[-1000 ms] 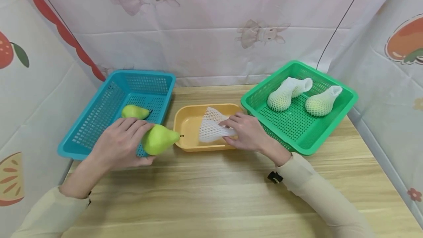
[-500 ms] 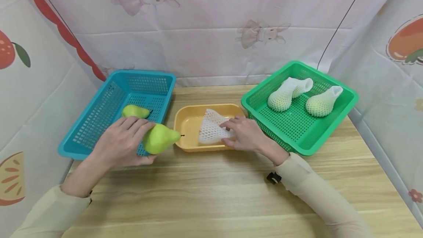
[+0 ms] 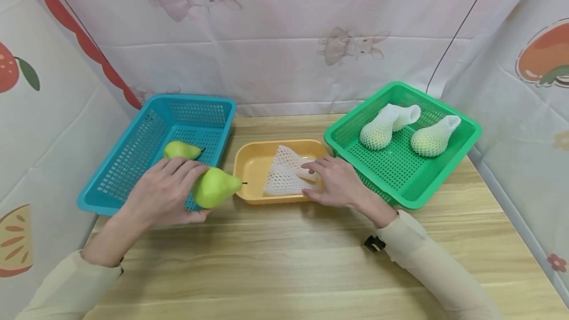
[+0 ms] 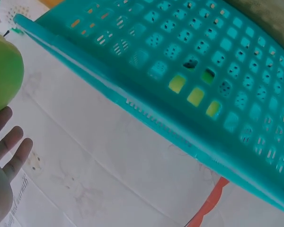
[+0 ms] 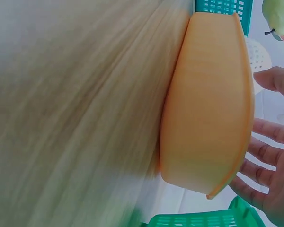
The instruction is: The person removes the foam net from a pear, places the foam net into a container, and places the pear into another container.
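Observation:
My left hand (image 3: pixel 162 191) grips a yellow-green pear (image 3: pixel 215 187) over the near right corner of the blue basket (image 3: pixel 224 112), its stem pointing right. Inside that basket lies another pear (image 3: pixel 180 150). My right hand (image 3: pixel 335 181) hovers at the right end of a yellow-orange tray (image 3: pixel 254 174), thumb and fingers spread apart. A white foam fruit net (image 3: pixel 282 177) lies spread in the tray just beyond the right fingertips. In the right wrist view, the tray's side (image 5: pixel 206 104) hides most of the net, and the thumb stands away from the fingers.
To the right, a green basket (image 3: pixel 402 196) holds several pears in white foam nets (image 3: pixel 430 140), with its near left side close to my right wrist. All three containers stand on a wood-grain table (image 3: pixel 275 260). A printed cloth (image 3: pixel 275 73) hangs behind them.
My right hand has loosened its pinch on the foam net and drawn slightly right. The net has spread out flatter in the tray. My left hand and the pear have stayed put.

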`<state>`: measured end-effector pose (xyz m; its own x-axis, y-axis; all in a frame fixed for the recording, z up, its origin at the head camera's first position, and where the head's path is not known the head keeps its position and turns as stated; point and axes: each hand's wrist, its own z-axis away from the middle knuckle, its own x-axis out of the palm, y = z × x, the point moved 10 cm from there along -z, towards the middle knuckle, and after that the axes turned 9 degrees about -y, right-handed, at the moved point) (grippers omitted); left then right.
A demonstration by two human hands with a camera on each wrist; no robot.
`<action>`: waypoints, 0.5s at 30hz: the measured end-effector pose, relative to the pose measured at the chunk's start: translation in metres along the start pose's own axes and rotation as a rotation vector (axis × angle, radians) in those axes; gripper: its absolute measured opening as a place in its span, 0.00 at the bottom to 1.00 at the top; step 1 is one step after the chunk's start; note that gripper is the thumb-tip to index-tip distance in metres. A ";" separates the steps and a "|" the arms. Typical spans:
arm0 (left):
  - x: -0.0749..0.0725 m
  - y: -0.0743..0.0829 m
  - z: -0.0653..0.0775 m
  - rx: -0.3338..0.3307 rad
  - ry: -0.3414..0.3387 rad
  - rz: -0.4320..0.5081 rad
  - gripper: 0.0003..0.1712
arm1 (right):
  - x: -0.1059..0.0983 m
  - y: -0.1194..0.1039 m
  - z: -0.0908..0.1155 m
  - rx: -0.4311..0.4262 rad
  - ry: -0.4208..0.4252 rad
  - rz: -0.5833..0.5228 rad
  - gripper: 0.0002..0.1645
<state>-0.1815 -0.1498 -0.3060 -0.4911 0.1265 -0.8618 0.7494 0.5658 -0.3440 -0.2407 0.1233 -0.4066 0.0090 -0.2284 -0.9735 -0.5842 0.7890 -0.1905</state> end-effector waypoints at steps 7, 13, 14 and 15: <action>-0.003 -0.009 0.003 -0.023 -0.014 0.001 0.45 | -0.010 -0.003 0.014 -0.012 0.076 0.038 0.36; -0.004 -0.014 0.005 -0.018 -0.034 -0.010 0.50 | -0.019 -0.010 0.028 -0.034 0.122 0.091 0.40; -0.003 -0.015 0.005 -0.016 -0.040 -0.014 0.50 | -0.021 -0.012 0.030 -0.036 0.124 0.099 0.41; -0.003 -0.016 0.005 -0.016 -0.047 -0.016 0.48 | -0.022 -0.013 0.032 -0.037 0.126 0.108 0.42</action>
<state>-0.1901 -0.1629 -0.2998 -0.4810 0.0792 -0.8731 0.7345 0.5802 -0.3519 -0.2076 0.1364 -0.3871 -0.1554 -0.2152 -0.9641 -0.6062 0.7914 -0.0789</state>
